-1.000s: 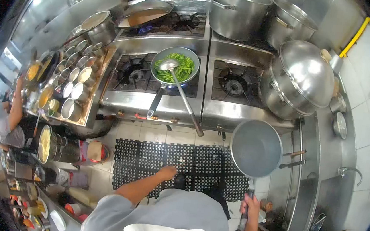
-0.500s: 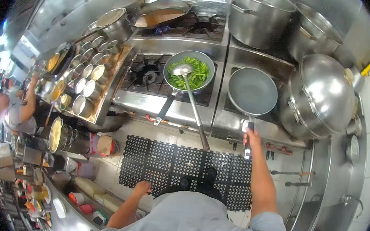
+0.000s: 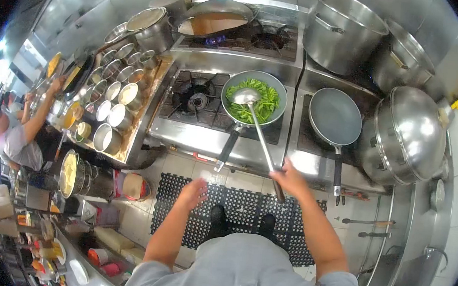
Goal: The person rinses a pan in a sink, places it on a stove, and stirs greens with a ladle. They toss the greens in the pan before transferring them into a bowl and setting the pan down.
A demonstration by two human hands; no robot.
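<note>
Green vegetables lie in a pan on the front burner, with the bowl of a metal ladle resting on them. The ladle's long handle slants toward me over the stove's front edge. My right hand is beside the lower part of that handle, its fingers apart; whether they touch it is unclear. My left hand is raised below the pan's black handle, empty, with fingers apart. An empty grey pan sits on the right burner, its handle free.
A pan of brown liquid stands on the back burner. Tall pots and a domed steel vessel are at the right. Small metal containers fill the left counter. A person stands at the far left.
My right hand has let go of the grey pan's handle and moved left to the ladle handle. My left hand has risen toward the stove. The view has shifted.
</note>
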